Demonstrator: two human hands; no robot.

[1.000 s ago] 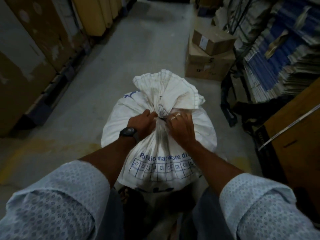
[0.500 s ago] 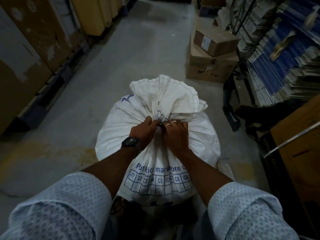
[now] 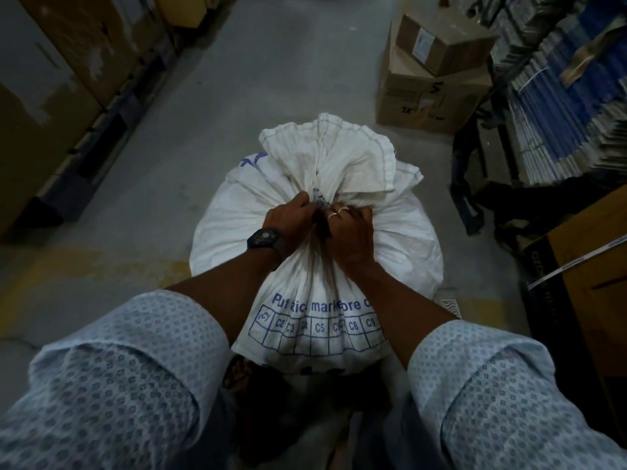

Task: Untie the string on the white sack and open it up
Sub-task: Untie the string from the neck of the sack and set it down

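White sack (image 3: 400, 232): stands on the floor (image 3: 271, 79) before us, neck bunched.
String (image 3: 319, 200): at the neck, partly hidden.
Left hand (image 3: 288, 220): our fingers pinch the string.
Right hand (image 3: 349, 232): fingers clenched on it beside the left.

White sack (image 3: 400, 239), blue print

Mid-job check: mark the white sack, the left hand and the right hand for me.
white sack (image 3: 400, 245), head view: bare bulging right side of the body.
left hand (image 3: 288, 217), head view: back of the hand, above the watch.
right hand (image 3: 349, 232), head view: back of the hand, below the rings.
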